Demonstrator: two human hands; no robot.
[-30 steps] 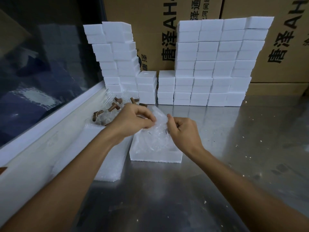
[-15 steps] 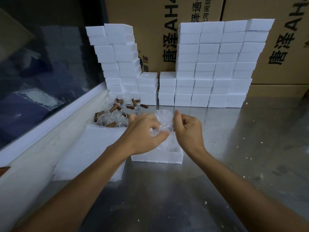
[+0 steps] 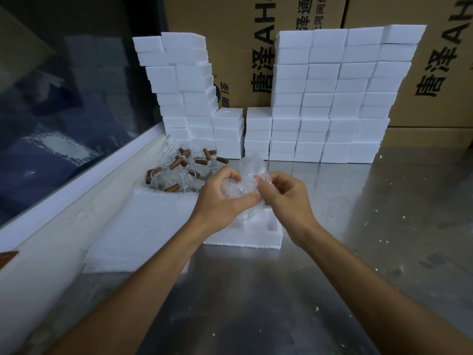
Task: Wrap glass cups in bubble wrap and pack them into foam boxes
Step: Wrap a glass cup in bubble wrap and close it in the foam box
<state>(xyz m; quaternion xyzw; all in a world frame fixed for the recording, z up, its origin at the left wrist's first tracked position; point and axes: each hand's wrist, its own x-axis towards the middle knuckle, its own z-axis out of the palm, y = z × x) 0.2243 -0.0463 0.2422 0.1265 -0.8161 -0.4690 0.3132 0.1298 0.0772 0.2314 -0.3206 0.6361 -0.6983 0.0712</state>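
A bubble-wrapped bundle (image 3: 245, 179) is held up between both hands, just above an open white foam box (image 3: 258, 233) with cut-out recesses. My left hand (image 3: 220, 201) grips the bundle from the left with curled fingers. My right hand (image 3: 284, 198) pinches the wrap on the right side. Whatever is inside the wrap is hidden. A cluster of clear glass cups with brown wooden handles (image 3: 181, 167) lies to the left, behind a flat pile of white foam sheet (image 3: 143, 226).
Stacks of white foam boxes (image 3: 330, 98) line the back of the steel table (image 3: 358, 226), with a leaning stack (image 3: 184, 85) at the left. Cardboard cartons (image 3: 245, 47) stand behind them. A window and white sill (image 3: 64, 201) run along the left.
Both hands have lifted the bubble wrap off the open foam box and bunched it into a tight bundle; the box's recesses now show beneath.
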